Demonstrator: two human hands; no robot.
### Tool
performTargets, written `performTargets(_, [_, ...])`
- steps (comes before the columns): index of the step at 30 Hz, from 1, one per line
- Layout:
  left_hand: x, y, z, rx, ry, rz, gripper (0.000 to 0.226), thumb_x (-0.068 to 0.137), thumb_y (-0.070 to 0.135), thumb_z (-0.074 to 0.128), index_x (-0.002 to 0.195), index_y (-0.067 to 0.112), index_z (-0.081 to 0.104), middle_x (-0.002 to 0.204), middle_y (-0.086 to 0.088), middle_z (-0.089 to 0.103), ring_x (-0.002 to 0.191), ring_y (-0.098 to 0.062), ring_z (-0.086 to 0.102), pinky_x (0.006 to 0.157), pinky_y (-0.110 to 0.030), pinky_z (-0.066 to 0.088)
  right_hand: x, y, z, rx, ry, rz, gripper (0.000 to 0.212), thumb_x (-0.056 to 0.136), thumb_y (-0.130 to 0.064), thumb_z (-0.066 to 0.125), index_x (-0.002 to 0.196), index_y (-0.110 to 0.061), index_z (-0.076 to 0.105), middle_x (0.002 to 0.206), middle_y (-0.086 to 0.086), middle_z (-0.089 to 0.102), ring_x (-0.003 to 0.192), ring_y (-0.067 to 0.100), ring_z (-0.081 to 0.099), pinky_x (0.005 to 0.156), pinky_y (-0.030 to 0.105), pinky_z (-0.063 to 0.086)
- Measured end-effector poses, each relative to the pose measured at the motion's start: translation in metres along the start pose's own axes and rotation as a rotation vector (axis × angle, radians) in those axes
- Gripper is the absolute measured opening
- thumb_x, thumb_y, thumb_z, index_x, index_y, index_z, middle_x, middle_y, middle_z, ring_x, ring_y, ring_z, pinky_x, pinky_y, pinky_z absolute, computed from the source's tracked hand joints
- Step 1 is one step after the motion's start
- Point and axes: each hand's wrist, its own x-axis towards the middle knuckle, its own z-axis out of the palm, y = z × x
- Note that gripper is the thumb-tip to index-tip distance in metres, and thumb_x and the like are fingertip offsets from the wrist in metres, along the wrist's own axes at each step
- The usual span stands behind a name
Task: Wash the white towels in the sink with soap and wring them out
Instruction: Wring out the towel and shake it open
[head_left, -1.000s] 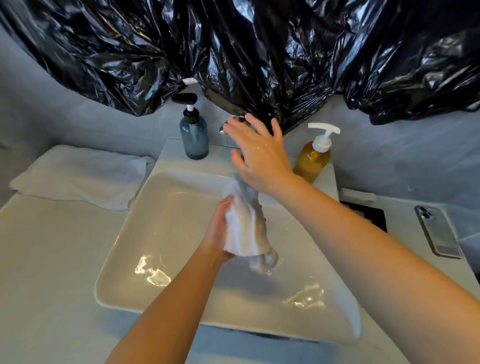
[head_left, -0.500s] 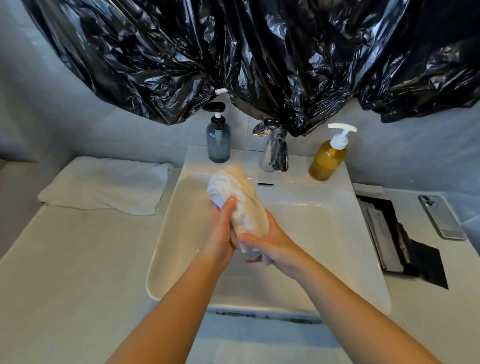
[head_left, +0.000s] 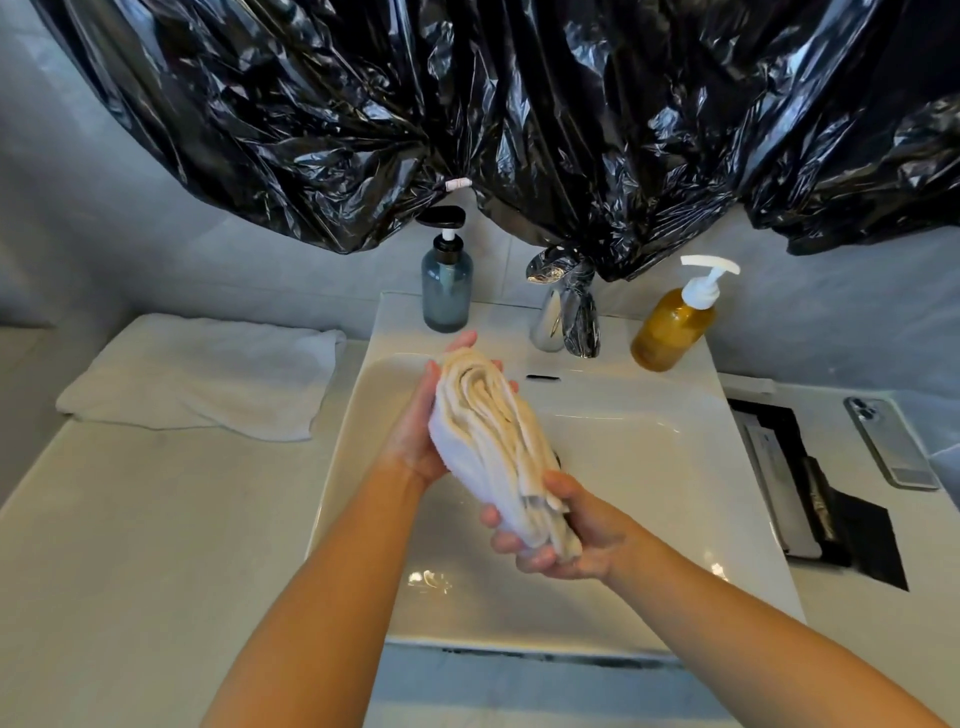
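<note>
Bunched into a thick roll, the white towel (head_left: 488, 447) is held above the sink (head_left: 649, 493), long axis slanting from far-left down to near-right. Your left hand (head_left: 421, 431) wraps its fingers round the far, upper end; your right hand (head_left: 566, 540) grips the near, lower end. The basin holds only traces of water; the amber soap bottle (head_left: 670, 332) behind looks mostly full.

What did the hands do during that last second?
The right hand came down from the faucet and gripped the lower end of the towel. The left hand kept its hold higher up. The folded towel, blue bottle, amber bottle and phone stayed put.
</note>
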Motion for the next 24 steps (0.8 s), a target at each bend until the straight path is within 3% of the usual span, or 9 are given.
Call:
performTargets(2, [0.007, 0.010, 0.005, 0.144, 0.130, -0.089, 0.083, 0.062, 0.052, 0.086, 0.132, 0.019, 0.055, 0.108, -0.011, 0.067, 0.099, -0.026, 0.067, 0.090, -0.044, 0.055, -0.002, -0.008, -0.004, -0.194, 0.180, -0.014, 0.085, 0.053, -0.027, 0.099, 0.122, -0.005, 0.052, 0.101, 0.014, 0.060, 0.081, 0.022, 0.061, 0.056, 0.029, 0.054])
performTargets(4, [0.014, 0.010, 0.014, 0.360, 0.276, -0.136, 0.051, 0.077, 0.034, 0.079, 0.120, 0.016, 0.059, 0.108, -0.012, 0.068, 0.099, -0.026, 0.067, 0.087, -0.041, 0.057, -0.004, -0.018, -0.001, -0.456, 0.404, -0.005, 0.090, 0.041, -0.036, 0.101, 0.115, -0.010, 0.056, 0.091, 0.006, 0.066, 0.076, 0.016, 0.064, 0.057, 0.027, 0.053])
performTargets(9, [0.026, -0.013, 0.028, 0.630, 0.470, -0.082, 0.014, 0.085, 0.017, 0.072, 0.097, 0.010, 0.070, 0.092, -0.009, 0.071, 0.085, -0.024, 0.067, 0.076, -0.037, 0.056, 0.002, -0.028, 0.007, -0.899, 0.740, 0.043, 0.038, 0.067, -0.031, 0.079, 0.099, -0.016, 0.063, 0.085, 0.012, 0.063, 0.068, 0.018, 0.061, 0.055, 0.027, 0.044])
performTargets(12, [0.035, -0.024, 0.025, 0.876, 0.591, -0.107, 0.018, 0.084, 0.025, 0.065, 0.093, 0.010, 0.069, 0.084, -0.006, 0.069, 0.076, -0.022, 0.063, 0.063, -0.029, 0.051, 0.014, -0.028, -0.003, -0.955, 0.853, 0.090, 0.016, 0.067, -0.023, 0.068, 0.079, -0.016, 0.061, 0.067, 0.003, 0.059, 0.048, 0.013, 0.050, 0.046, 0.022, 0.038])
performTargets(14, [0.038, -0.033, 0.026, 0.933, 0.634, -0.102, 0.028, 0.083, 0.031, 0.062, 0.101, 0.009, 0.062, 0.089, -0.008, 0.067, 0.077, -0.021, 0.061, 0.063, -0.029, 0.047, 0.014, -0.029, -0.002, -1.032, 0.904, 0.110, 0.033, 0.060, -0.013, 0.072, 0.091, -0.014, 0.062, 0.079, -0.001, 0.060, 0.062, 0.014, 0.056, 0.056, 0.021, 0.046])
performTargets(18, [0.035, -0.041, 0.037, 0.977, 0.690, -0.042, 0.040, 0.090, 0.032, 0.063, 0.122, 0.016, 0.044, 0.105, -0.005, 0.058, 0.093, -0.023, 0.057, 0.073, -0.032, 0.043, 0.019, -0.027, -0.005, -1.317, 1.005, 0.014, 0.041, 0.082, -0.025, 0.074, 0.117, -0.006, 0.064, 0.106, 0.009, 0.067, 0.097, 0.024, 0.066, 0.075, 0.031, 0.051])
performTargets(20, [0.036, -0.042, 0.043, 0.942, 0.720, 0.025, 0.040, 0.091, 0.030, 0.063, 0.121, 0.013, 0.043, 0.109, -0.007, 0.058, 0.099, -0.026, 0.059, 0.077, -0.032, 0.044, 0.019, -0.031, -0.002, -1.430, 0.971, -0.048, 0.049, 0.072, -0.031, 0.080, 0.113, -0.011, 0.064, 0.105, 0.005, 0.069, 0.098, 0.024, 0.067, 0.080, 0.039, 0.055])
performTargets(22, [0.034, -0.038, 0.045, 0.911, 0.700, 0.015, 0.048, 0.089, 0.037, 0.065, 0.122, 0.012, 0.041, 0.115, -0.008, 0.056, 0.105, -0.025, 0.058, 0.082, -0.034, 0.045, 0.013, -0.033, 0.000, -1.430, 0.926, -0.092, 0.078, 0.047, -0.053, 0.082, 0.113, -0.018, 0.061, 0.101, -0.001, 0.069, 0.091, 0.018, 0.068, 0.076, 0.037, 0.059])
performTargets(24, [0.031, -0.027, 0.039, 0.738, 0.543, -0.087, 0.065, 0.085, 0.050, 0.066, 0.128, 0.007, 0.043, 0.122, -0.011, 0.057, 0.109, -0.026, 0.058, 0.088, -0.038, 0.048, 0.000, -0.035, 0.002, -1.315, 0.877, -0.148, 0.074, 0.053, -0.051, 0.086, 0.115, -0.020, 0.060, 0.094, -0.004, 0.070, 0.083, 0.011, 0.068, 0.066, 0.031, 0.059])
